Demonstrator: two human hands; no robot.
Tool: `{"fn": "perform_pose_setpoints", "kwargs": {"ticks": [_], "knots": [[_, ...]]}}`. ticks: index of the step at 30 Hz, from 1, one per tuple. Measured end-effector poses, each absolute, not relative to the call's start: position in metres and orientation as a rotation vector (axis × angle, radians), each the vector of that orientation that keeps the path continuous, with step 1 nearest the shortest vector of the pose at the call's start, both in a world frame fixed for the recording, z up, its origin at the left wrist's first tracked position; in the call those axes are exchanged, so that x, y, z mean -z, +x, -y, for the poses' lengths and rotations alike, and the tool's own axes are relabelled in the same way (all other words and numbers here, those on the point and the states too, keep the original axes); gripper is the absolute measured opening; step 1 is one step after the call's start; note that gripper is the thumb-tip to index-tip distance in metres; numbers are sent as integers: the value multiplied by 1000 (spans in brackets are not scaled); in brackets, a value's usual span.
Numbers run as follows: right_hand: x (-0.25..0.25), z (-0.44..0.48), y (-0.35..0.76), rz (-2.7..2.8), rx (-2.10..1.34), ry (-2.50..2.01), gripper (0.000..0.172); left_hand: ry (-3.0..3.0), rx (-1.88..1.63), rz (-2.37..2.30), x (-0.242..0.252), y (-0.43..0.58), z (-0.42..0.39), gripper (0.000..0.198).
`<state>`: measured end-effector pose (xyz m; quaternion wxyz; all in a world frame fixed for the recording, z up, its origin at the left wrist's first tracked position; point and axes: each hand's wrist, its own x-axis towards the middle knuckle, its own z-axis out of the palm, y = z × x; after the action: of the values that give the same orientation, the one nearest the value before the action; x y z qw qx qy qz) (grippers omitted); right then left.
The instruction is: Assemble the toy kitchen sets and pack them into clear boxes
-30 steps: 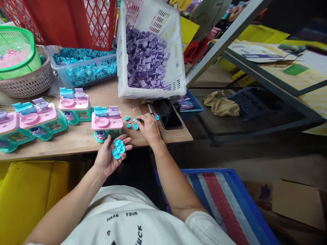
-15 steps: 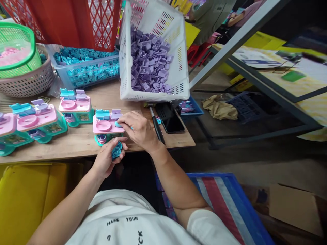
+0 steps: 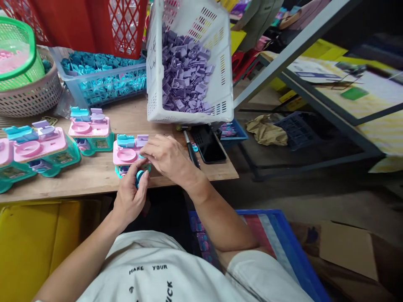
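Observation:
A small toy kitchen unit (image 3: 126, 156) with a pink top, a round pink basin and a teal base stands near the table's front edge. At its right side, the fingertips of my right hand (image 3: 170, 160) are closed on a small blue plastic piece (image 3: 141, 157), mostly hidden beneath them and against the pink top. My left hand (image 3: 130, 196) is just in front of the toy, its fingers curled round some round blue plastic pieces (image 3: 139, 178). Its thumb and index finger reach up towards the toy's front edge.
More toy units (image 3: 91, 130) stand to the left. Behind are a white crate (image 3: 192, 117) of purple parts, a blue basket (image 3: 110, 86) of blue parts and a red crate (image 3: 78, 25). A black-handled tool (image 3: 193, 154) and a phone (image 3: 209, 144) lie right. A metal post (image 3: 283, 58) slants beyond.
My left hand has turned and closed more over the round blue pieces, rising nearer the toy. My right hand has shifted slightly left, covering more of the small blue piece at the toy's top.

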<state>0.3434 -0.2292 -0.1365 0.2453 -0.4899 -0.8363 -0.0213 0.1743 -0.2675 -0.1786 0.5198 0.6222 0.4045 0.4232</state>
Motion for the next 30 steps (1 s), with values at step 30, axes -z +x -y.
{"fn": "perform_pose_setpoints", "kwargs": {"ticks": [30], "knots": [[224,318,359,1536,-215,-1258,12,676,-717,-880,195,220,287,58]]}}
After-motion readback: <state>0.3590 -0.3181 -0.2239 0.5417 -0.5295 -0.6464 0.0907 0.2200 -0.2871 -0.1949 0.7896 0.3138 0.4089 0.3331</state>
